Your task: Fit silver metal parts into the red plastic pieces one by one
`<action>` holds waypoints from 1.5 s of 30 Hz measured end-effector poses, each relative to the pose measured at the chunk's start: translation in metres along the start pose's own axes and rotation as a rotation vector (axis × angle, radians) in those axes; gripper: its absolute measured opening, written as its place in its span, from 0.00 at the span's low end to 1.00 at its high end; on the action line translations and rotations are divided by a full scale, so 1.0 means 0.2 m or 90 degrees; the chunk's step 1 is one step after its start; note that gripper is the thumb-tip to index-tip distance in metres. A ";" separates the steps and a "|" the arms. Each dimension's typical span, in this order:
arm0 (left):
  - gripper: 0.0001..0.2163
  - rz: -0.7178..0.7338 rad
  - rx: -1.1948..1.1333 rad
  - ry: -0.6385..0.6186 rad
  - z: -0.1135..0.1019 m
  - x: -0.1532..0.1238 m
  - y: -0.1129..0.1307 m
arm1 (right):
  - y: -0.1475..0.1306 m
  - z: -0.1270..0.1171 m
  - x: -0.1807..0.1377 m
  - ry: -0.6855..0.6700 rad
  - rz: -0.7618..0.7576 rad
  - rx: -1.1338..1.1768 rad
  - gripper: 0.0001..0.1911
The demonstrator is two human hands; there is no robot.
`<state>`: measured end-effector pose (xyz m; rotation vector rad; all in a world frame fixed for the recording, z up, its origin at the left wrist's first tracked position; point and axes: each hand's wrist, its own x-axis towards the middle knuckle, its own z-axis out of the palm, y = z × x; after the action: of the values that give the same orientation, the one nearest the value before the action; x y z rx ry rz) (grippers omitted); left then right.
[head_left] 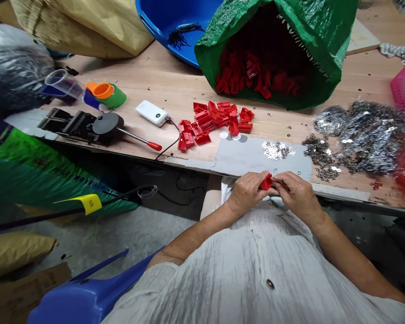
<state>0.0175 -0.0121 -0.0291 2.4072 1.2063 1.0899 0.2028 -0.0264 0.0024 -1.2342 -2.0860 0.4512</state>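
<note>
Close to my body, at the table's front edge, my left hand (248,191) is closed around a small red plastic housing (266,182). My right hand (295,191) meets it from the right, fingers pinched on a small dark piece (279,181) at the housing's side; what kind of piece it is I cannot make out. Just beyond my hands lies a grey sheet (239,155) bearing a pile of shiny small metal pieces (277,150). More red plastic housings (216,118) are heaped to the left of it.
A green sack (273,101) full of red housings stands behind. Bagged metal parts (371,139) and loose dark metal pieces (319,150) lie at right. Leftward are a white power bank (151,113) with a cable and a hand-lever press (108,126). A blue basin (155,27) stands at the back.
</note>
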 end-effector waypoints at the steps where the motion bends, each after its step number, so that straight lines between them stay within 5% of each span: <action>1: 0.26 -0.004 -0.002 0.002 0.00 0.00 0.00 | 0.00 0.00 0.00 -0.002 0.002 0.006 0.08; 15: 0.22 -0.075 -0.092 -0.017 -0.01 0.00 0.02 | 0.06 -0.06 0.06 -0.132 0.014 0.124 0.10; 23: 0.20 -0.088 -0.082 0.027 -0.04 0.02 0.04 | 0.08 -0.11 0.05 -0.117 0.263 0.203 0.10; 34: 0.17 -0.078 -0.172 0.022 0.00 0.00 0.07 | 0.12 -0.01 0.05 -0.186 0.368 0.522 0.17; 45: 0.17 -0.077 -0.283 0.000 0.01 -0.06 0.05 | 0.08 -0.04 0.00 -0.233 0.416 0.574 0.22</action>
<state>0.0204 -0.0268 -0.0321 1.9732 0.9705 1.1748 0.2176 -0.0199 -0.0015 -1.2536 -1.3450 1.7831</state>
